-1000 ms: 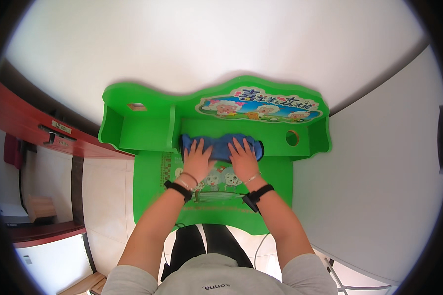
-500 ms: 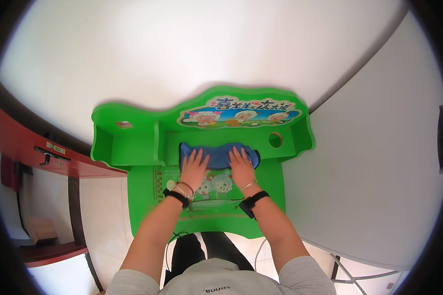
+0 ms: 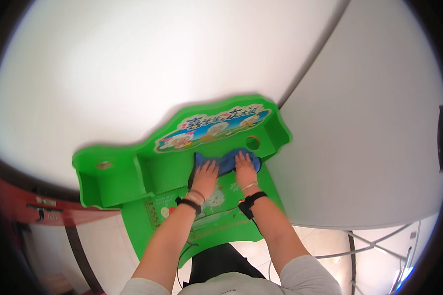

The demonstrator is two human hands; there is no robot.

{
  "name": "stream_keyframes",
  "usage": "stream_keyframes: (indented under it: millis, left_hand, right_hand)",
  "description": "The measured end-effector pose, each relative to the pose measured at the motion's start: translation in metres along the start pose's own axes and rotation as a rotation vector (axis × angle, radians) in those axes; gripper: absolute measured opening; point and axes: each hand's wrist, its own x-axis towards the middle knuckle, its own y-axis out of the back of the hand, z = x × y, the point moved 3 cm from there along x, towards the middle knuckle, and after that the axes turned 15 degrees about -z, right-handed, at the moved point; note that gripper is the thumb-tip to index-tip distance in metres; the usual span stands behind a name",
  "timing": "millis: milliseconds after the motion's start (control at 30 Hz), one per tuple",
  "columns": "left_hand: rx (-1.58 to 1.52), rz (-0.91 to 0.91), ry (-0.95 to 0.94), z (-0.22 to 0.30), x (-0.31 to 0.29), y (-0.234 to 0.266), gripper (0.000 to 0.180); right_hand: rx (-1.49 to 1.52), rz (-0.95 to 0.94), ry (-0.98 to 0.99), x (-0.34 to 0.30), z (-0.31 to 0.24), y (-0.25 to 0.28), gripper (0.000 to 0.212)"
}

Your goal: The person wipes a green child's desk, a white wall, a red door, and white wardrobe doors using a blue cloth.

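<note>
A blue cloth [image 3: 226,164] with dark edging lies bunched along the lower rear of a small green desk [image 3: 147,220], near the round hole in its back shelf. On the cloth's left part rests my left hand [image 3: 205,178], fingers spread and stretched out. My right hand [image 3: 246,169] presses its extended fingers on the cloth's right part. Neither hand grips it; both are palm down. Folds and part of the cloth are hidden under my fingers. Each wrist wears a dark band and a bracelet.
The desk's raised back has a cartoon panel [image 3: 216,129], an upright divider [image 3: 142,174] and a left cubby. White wall stands behind; a large grey-white panel [image 3: 359,137] flanks the right. At left is a red cabinet [image 3: 59,211]. A cable hangs near my legs.
The view has tilted, so the desk appears turned. My hands and the cloth have shifted right along the desk, away from the divider and toward the round hole.
</note>
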Motion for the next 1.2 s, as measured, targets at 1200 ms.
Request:
stream_keyframes:
  millis: [1200]
  left_hand:
    - [-0.276, 0.692, -0.931, 0.413, 0.073, 0.262, 0.049]
  right_hand:
    - [-0.848, 0.775, -0.523, -0.294, 0.076, 0.439, 0.038]
